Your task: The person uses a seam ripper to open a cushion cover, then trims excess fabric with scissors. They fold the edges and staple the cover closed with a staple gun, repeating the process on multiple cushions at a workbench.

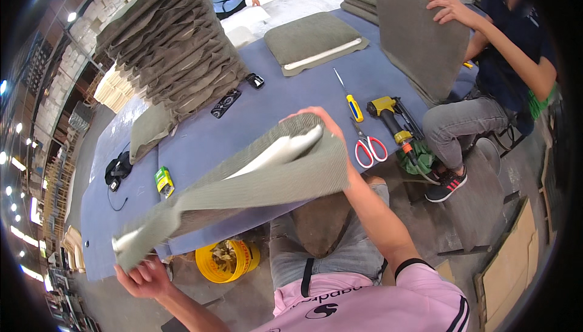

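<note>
I hold the grey-green fabric piece (pixel 261 187) by its 2 ends, raised over the near side of the blue table (pixel 200 156), and its white inside (pixel 279 153) shows along the open fold. My left hand (pixel 143 276), at 8 o'clock from the middle of my view, has its fingers curled on the narrow end; I cannot tell how firm this grip is. My right hand (pixel 331 124), at 2 o'clock, holds the other, wider end, and the fabric hides a part of it. To do this well, I think I should pull the 2 ends equally, so that the fabric does not twist and the white inside does not slip out. The scissors (pixel 367 140) lie near my right forearm at 3 o'clock, with the yellow-black air gun (pixel 388 112) beyond, so it is wiser not to swing toward them. The yellow bucket (pixel 248 258) is at 7 o'clock, therefore a loose edge should not hang into it.
</note>
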Available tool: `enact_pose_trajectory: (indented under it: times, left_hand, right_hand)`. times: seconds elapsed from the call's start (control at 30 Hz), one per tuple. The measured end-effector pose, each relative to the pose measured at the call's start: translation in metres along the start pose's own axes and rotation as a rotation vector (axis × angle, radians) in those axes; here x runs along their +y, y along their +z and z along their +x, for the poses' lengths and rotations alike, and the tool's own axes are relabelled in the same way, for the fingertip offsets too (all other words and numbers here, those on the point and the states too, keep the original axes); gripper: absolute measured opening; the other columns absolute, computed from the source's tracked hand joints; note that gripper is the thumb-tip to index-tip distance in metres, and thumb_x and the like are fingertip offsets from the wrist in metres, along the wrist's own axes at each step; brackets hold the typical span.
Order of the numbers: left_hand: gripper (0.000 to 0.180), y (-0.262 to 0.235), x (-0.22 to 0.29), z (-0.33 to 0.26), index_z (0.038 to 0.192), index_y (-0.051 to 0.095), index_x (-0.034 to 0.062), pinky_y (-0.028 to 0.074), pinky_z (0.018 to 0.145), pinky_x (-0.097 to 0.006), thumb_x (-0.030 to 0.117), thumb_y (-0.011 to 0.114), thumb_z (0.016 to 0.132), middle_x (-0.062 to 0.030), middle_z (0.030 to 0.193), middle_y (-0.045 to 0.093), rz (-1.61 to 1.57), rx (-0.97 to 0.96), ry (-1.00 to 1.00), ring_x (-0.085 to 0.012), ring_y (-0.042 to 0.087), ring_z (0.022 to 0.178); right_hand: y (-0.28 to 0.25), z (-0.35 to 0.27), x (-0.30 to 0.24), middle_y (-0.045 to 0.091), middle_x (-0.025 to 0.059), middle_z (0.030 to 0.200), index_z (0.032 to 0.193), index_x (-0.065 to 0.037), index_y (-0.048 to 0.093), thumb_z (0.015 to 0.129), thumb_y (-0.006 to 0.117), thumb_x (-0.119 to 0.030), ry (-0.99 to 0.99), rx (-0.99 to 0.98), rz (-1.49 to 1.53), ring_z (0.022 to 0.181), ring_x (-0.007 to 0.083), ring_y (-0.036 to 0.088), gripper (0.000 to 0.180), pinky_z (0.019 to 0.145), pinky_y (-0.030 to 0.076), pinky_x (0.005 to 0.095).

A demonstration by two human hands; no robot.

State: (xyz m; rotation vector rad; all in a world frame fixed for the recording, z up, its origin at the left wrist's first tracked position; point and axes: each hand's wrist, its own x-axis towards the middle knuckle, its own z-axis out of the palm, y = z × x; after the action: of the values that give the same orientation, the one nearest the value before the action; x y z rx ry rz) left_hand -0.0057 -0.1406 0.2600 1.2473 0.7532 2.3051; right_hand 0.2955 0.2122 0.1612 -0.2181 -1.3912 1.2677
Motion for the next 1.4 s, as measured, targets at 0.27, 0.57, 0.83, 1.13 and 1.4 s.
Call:
enact_pose_trajectory:
  times: [0.27,0.57,0.83,1.13,1.4]
  left_hand:
    - [0.032,0.088,-0.051,0.031,0.081,0.069,0.0159,0.045,0.088,-0.046,0.041,0.073,0.1,-0.0049,0.112,0.079,0.976,-0.639,0.292,-0.0311,0.069,0.109]
    - [0.022,0.245,-0.13,0.111,0.101,0.069,0.0255,0.021,0.126,-0.06,0.027,0.078,0.08,0.0053,0.158,0.068,1.573,-1.119,1.011,-0.0221,0.048,0.156]
    - [0.038,0.266,-0.11,0.155,0.116,0.072,0.02,0.04,0.115,-0.055,0.036,0.086,0.085,-0.0018,0.108,0.065,1.625,-1.302,0.928,-0.0284,0.064,0.122]
    - [0.036,0.28,-0.103,0.148,0.115,0.069,0.0131,0.056,0.09,-0.047,0.034,0.085,0.09,-0.0056,0.104,0.068,1.368,-1.46,0.731,-0.0314,0.07,0.101]
    - [0.034,0.285,-0.096,0.139,0.115,0.064,0.0085,0.057,0.072,-0.044,0.014,0.084,0.089,-0.0081,0.103,0.072,1.217,-1.377,0.343,-0.0349,0.071,0.088]
  right_hand:
    - [0.041,0.019,-0.047,0.079,0.0101,0.116,0.132,-0.003,0.064,0.082,0.101,-0.021,-0.094,0.092,-0.201,0.111,0.0175,0.073,0.065,0.097,0.058,0.0359]
    - [0.03,0.02,-0.048,0.078,0.015,0.12,0.137,-0.004,0.063,0.088,0.096,-0.021,-0.168,0.127,-0.327,0.111,0.0285,0.077,0.062,0.096,0.059,0.0413]
    - [0.028,0.007,-0.084,0.075,0.0181,0.134,0.15,-0.001,0.057,0.094,0.092,-0.016,-0.236,0.065,-0.232,0.126,0.0311,0.073,0.067,0.108,0.057,0.0427]
    - [0.031,-0.004,-0.07,0.064,0.02,0.149,0.155,0.001,0.046,0.094,0.09,-0.006,-0.344,0.014,0.011,0.14,0.0313,0.065,0.075,0.121,0.049,0.0458]
    - [0.031,-0.013,-0.076,0.056,0.0187,0.151,0.157,0.001,0.04,0.093,0.087,0.002,-0.378,-0.007,-0.003,0.14,0.0284,0.06,0.079,0.122,0.047,0.0448]
